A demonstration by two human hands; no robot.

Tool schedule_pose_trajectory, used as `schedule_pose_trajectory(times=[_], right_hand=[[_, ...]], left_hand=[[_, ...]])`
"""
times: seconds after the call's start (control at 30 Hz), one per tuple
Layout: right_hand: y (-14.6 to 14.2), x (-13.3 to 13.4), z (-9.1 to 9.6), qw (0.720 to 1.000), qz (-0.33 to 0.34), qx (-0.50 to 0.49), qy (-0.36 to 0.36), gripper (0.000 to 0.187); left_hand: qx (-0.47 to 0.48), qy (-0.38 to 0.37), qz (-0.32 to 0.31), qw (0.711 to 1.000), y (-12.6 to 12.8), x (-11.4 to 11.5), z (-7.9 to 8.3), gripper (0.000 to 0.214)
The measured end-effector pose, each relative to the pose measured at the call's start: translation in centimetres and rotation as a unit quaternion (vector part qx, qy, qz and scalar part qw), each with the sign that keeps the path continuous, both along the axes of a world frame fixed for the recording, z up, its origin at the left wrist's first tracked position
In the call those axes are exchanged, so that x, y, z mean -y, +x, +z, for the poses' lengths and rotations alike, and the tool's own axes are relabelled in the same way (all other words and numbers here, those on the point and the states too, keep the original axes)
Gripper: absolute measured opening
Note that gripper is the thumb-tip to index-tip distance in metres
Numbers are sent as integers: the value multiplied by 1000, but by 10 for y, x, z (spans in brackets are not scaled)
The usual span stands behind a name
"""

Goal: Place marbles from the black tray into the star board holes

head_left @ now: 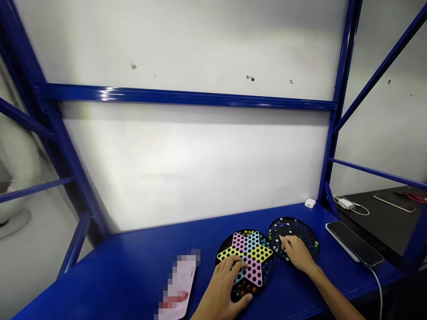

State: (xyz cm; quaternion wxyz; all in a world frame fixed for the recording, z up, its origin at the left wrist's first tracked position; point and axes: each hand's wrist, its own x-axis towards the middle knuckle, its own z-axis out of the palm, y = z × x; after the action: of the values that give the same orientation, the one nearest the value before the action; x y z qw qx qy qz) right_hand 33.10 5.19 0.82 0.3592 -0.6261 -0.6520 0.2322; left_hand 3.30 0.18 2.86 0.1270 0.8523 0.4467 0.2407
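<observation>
A round Chinese checkers board lies on the blue tabletop, with a pink, yellow and light-blue star full of black holes. Coloured marbles sit in the pockets round the star. My left hand rests over the board's lower left, fingers spread and thumb at the near rim. Right of it is a round black tray with scattered marbles, mostly dark blue, some green and white. My right hand reaches over that tray, finger and thumb drawn together at its surface. Whatever they pinch is too small to make out.
A phone-like slab, partly pixelated, lies left of the board. On the right are a black phone on a white block with a cable, and a small white case. Blue frame posts and a white wall bound the table.
</observation>
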Motion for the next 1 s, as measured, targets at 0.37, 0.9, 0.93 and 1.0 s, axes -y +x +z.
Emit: schedule_pose_trajectory(times=[0.37, 0.9, 0.93, 1.0], right_hand=[[-26, 5, -1, 945, 47, 324, -27, 32], [102, 5, -7, 920, -120, 369, -50, 23], [102, 6, -6, 918, -114, 374, -60, 24], [98, 7, -2, 914, -109, 383, -83, 27]], left_hand=[[8, -3, -10, 1000, 0, -1, 1, 49], [9, 19, -6, 1000, -2, -4, -5, 52], [9, 9, -3, 1000, -2, -4, -5, 51], [7, -11, 2, 1000, -2, -3, -4, 51]])
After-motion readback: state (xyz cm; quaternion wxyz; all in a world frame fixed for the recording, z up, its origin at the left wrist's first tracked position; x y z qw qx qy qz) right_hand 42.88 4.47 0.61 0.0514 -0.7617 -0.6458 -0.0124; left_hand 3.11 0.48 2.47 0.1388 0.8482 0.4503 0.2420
